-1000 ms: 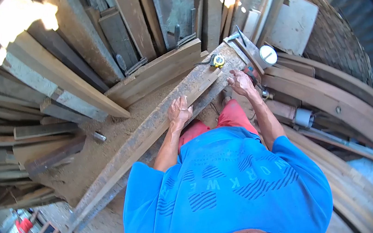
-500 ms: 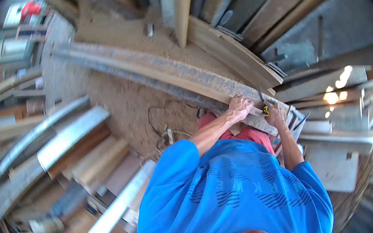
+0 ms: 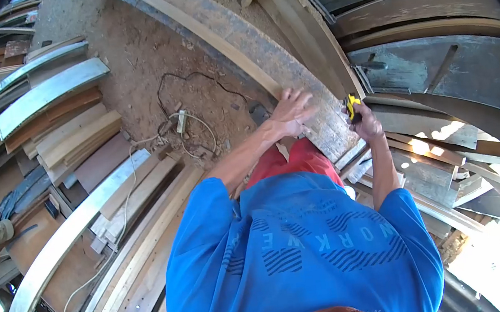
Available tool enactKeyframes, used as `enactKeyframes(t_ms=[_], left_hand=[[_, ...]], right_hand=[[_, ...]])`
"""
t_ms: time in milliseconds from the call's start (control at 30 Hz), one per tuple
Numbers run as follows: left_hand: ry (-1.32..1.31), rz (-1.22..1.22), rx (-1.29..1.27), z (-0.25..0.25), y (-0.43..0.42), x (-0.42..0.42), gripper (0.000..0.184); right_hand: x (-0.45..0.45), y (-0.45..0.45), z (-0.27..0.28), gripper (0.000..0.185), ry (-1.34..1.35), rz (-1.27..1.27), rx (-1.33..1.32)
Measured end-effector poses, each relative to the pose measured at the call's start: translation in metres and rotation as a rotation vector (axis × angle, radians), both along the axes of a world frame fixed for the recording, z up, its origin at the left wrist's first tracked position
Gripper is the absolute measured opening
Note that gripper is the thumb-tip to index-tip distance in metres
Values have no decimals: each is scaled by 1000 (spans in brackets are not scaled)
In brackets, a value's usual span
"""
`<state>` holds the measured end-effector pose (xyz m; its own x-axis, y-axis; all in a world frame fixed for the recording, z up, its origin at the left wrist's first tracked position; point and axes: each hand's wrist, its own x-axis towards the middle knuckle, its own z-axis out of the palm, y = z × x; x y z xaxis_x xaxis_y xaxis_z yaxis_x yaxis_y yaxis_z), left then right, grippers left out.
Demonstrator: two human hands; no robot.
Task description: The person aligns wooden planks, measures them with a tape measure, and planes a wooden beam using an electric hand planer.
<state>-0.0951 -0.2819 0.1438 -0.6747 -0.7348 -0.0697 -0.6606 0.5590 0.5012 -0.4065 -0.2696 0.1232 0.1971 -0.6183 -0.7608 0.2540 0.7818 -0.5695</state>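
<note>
My left hand [image 3: 293, 113] is at the near end of a narrow wooden strip [image 3: 211, 41], its fingers spread over the edge of the plank. The strip lies along one side of a long, worn, stained plank [image 3: 260, 39] that runs away to the upper left. My right hand [image 3: 368, 124] is closed around a yellow and black tape measure [image 3: 353, 108], held just past the plank's right edge. No drawn-out tape blade can be made out.
Stacked boards [image 3: 76, 140] lie at the left, beside a long pale board [image 3: 79, 239]. A white power strip [image 3: 181, 122] with a looping cord lies on the dirt floor [image 3: 126, 65]. Large boards [image 3: 419, 7] lean at the upper right.
The view has tilted down and turned. My left hand has opened from its closed grip near the plank's end. My right hand with the tape measure has moved away from my left hand.
</note>
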Motion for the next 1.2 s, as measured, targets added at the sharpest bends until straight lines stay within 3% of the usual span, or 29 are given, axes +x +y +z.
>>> enactKeyframes(t_ms=[67,100,133,200,233,267,333,467,567,667,767,933,1200], left_hand=[[160,289,167,50,9,7,61],[257,426,125,56,17,14,52],[377,545,341,52,25,18,48],[609,772,786,20,54,23,40],[823,765,755,-8,70,17,30],[892,789,854,-2,74,13,29],[1032,839,1058,11,78,8,28],[868,816,984,-6,80,23,20],[954,913,872,-10,74,28,19],[1164,1172,755,-19,54,31,18],[1153,1293,776,-47,29,39,21],[1075,1414,748,-49,11,33,23],[1256,1361,926,-54,18,45,15]], right_hand=[[8,-11,14,40,80,126,-46],[20,-16,42,44,237,308,-136],[37,-21,66,49,395,489,-230],[57,-15,64,55,591,737,-598],[77,-11,90,54,629,828,-498],[95,-11,111,58,549,913,-483],[119,-3,122,61,676,1108,-591],[129,0,115,62,713,1102,-616],[128,-10,93,65,797,1049,-735],[134,-52,91,65,1036,985,-820],[140,-90,74,66,1127,943,-950],[143,-122,47,68,1090,990,-991],[133,-127,32,69,999,999,-1022]])
